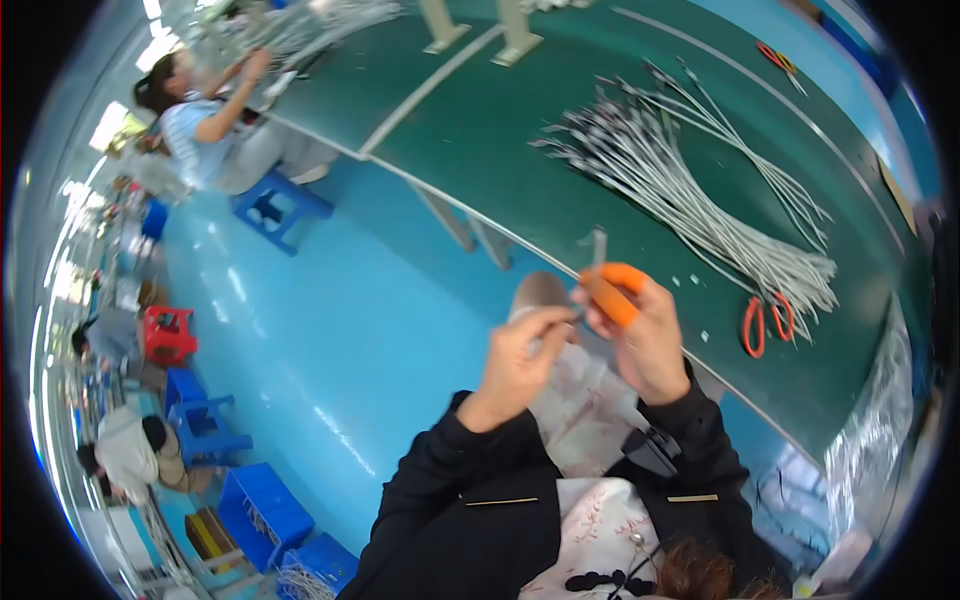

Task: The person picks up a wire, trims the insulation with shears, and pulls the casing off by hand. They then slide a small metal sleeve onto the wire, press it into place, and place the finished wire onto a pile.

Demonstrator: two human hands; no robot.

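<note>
My left hand [520, 362] is closed in a pinch, thumb against forefinger, over a small dark tip whose kind is blurred. Close beside it, my right hand [648, 335] wears orange covers on the thumb and forefinger. Its fingers pinch a thin grey-white piece [599, 245] that sticks up above them and looks like a cable end. Both hands are raised in front of my lap, by the table's near edge. On the table to the right lies a large bundle of grey-white cables [690, 205] with dark ends. Red-handled scissors [768, 322] rest against the bundle's near end.
The green table [480, 150] runs along the far and right side. Further cables [770, 180] lie behind the bundle, and another pair of scissors [777, 58] is farther back. Clear plastic [868, 430] hangs at the right. A co-worker [205, 125] sits far left near a blue stool [283, 210].
</note>
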